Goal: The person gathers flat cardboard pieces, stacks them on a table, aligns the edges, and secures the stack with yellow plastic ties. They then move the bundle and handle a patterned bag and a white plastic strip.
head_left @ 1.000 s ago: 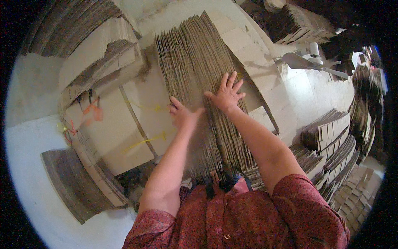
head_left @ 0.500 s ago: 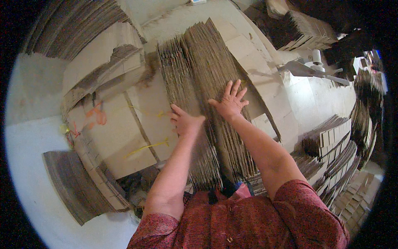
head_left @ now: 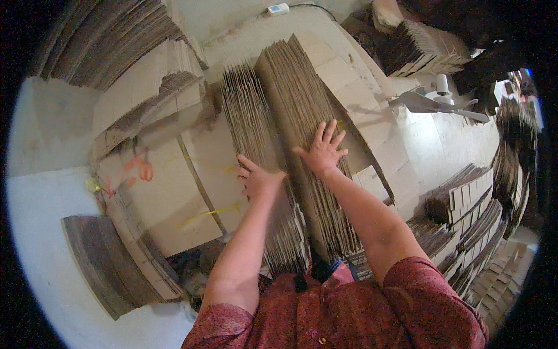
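Flat cardboard sheets (head_left: 163,209) are spread across the middle of the frame, and on them two bundles are stood on edge. By the right hand (head_left: 325,152) nothing is clasped: its fingers are splayed over the top edges of the right bundle (head_left: 293,84), perhaps so that the leaning sheets are steadied. The left hand (head_left: 261,181) is laid across the left bundle (head_left: 247,113) with thumb and fingers parted – how hard it is pressed cannot be told, since its edge is blurred. Between the bundles a dark gap is left, its bottom lost in shadow; their near ends are partly covered by the red shirt (head_left: 343,308).

Farther left, a yellow strap (head_left: 210,214) and an orange cord (head_left: 145,170) are left loose (their ends are hard to trace). Other piles seem to be grouped by shape: curved sheets (head_left: 110,46) at upper left, cut off by the dark rim, and slotted pieces (head_left: 471,192) at lower right. At upper right a fan (head_left: 424,102) is seen – its base cannot be made out.
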Demonstrator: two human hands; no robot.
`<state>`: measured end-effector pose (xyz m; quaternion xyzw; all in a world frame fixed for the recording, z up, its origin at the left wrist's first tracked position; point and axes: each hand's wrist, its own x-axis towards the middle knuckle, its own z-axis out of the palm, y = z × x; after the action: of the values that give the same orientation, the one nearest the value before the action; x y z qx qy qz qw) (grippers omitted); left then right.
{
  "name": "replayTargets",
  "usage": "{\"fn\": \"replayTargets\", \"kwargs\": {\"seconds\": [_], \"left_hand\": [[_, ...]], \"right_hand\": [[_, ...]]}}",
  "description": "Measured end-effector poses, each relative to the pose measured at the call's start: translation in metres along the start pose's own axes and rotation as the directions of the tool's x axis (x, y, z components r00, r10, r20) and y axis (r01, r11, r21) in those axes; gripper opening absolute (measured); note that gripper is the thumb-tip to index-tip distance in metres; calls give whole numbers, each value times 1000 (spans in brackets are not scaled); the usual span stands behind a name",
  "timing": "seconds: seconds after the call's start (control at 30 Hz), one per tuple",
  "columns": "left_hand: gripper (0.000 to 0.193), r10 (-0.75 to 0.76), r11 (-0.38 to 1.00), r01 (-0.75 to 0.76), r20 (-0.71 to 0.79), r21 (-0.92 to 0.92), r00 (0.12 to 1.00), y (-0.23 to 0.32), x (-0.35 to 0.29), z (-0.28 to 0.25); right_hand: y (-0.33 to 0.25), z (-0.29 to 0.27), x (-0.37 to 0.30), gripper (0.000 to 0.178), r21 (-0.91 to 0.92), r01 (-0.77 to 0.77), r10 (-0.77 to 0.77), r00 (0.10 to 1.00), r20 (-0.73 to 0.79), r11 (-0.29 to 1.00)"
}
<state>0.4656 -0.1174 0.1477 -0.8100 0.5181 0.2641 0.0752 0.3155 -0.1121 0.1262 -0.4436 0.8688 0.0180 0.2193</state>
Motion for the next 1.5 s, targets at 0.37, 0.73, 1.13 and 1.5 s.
{"fn": "replayTargets", "kwargs": {"seconds": [0.37,0.73,1.13,1.5], "left_hand": [[120,34,999,-34,-37,-3,999,-6,9,-19],[117,35,999,-34,-12,12,999,20,8,-4],[115,219,976,-219,-27,1,975,-8,26,3],[77,437,590,-215,83,-778,896,-95,91,28]], "right_hand": [[-1,-4,-3,108,-8,-20,20,999,49,1000],[-4,3,-2,107,-14,3,-3,1000,-4,1000],[-24,2,-21,95,167,124,-115,991,-62,978],[60,61,49,54,815,234,-236,964,-124,529]]}}
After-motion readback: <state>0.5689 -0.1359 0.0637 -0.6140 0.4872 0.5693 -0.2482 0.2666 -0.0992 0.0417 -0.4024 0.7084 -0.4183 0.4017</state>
